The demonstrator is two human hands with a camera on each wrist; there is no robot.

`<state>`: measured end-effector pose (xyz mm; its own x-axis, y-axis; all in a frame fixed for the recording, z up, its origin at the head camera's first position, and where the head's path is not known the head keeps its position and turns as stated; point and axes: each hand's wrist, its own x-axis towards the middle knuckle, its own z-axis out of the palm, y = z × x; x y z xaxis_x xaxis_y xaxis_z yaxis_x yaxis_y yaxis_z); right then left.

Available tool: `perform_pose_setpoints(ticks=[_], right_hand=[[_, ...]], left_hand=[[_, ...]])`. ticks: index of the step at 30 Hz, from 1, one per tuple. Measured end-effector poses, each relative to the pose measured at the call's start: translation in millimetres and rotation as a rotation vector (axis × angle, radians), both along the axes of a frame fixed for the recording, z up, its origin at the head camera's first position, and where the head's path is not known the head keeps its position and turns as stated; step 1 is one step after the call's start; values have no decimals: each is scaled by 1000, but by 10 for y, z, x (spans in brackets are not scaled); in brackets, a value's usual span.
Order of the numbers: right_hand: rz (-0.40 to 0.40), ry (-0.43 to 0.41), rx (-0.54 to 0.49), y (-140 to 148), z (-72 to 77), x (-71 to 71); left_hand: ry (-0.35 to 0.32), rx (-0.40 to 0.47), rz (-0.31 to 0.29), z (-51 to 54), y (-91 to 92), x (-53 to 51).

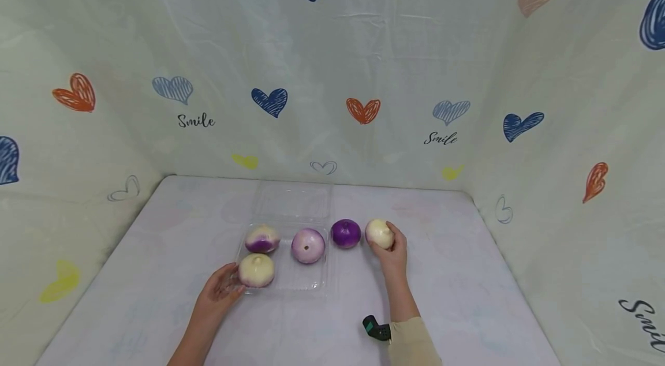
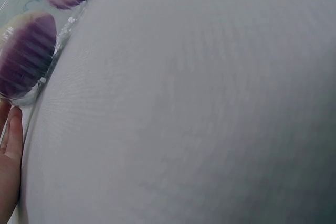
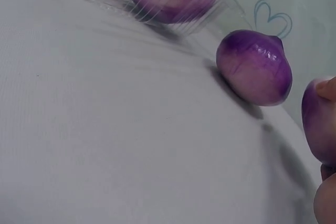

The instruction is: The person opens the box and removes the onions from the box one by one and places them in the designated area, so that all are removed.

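A clear plastic container point(image 1: 298, 284) with its lid point(image 1: 293, 201) folded back holds a red onion point(image 1: 308, 246), a white-and-purple onion point(image 1: 262, 238) and a pale onion point(image 1: 257, 271). At its front left corner, my left hand point(image 1: 218, 291) touches the side with fairly straight fingers point(image 2: 16, 129), close to the pale onion. My right hand point(image 1: 395, 251) grips another white-and-purple onion point(image 1: 379, 234) by its side, to the right of the container. That onion is partly cut off in the right wrist view. Between it and the container sits a deep purple onion point(image 1: 346, 234), seen beside it in the right wrist view point(image 3: 254, 67).
A whitish cloth covers the table point(image 1: 441, 297). Behind and at both sides hangs a pale curtain point(image 1: 395, 60) printed with hearts. A small black device point(image 1: 376, 328) is at my right sleeve point(image 1: 414, 342).
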<state>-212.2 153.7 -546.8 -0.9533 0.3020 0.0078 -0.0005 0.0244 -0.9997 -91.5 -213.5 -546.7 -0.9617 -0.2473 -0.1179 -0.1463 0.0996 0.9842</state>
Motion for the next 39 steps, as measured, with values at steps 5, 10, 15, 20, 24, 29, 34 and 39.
perform_pose_setpoints(ticks=[5,10,15,20,24,29,34,39], right_hand=[[-39,0,-108,-13,-41,-24],[-90,-8,-156,-20,-87,-19],[-110,8,-164,-24,-107,-6],[-92,26,-74,-40,-111,-9],[-95,5,-6,-50,-102,2],[-105,7,31,-64,-135,-10],[-115,42,74,-79,-189,-27],[-117,59,74,-98,-186,-26]], left_hand=[[-32,7,-7,3,-16,-6],[-66,45,-21,11,-26,-1],[-20,34,-12,15,-25,12],[6,55,-11,13,-31,12],[-19,53,-9,9,-22,0],[-1,36,-7,1,-14,2],[22,45,-15,-17,-19,13],[14,33,-10,-13,-11,11]])
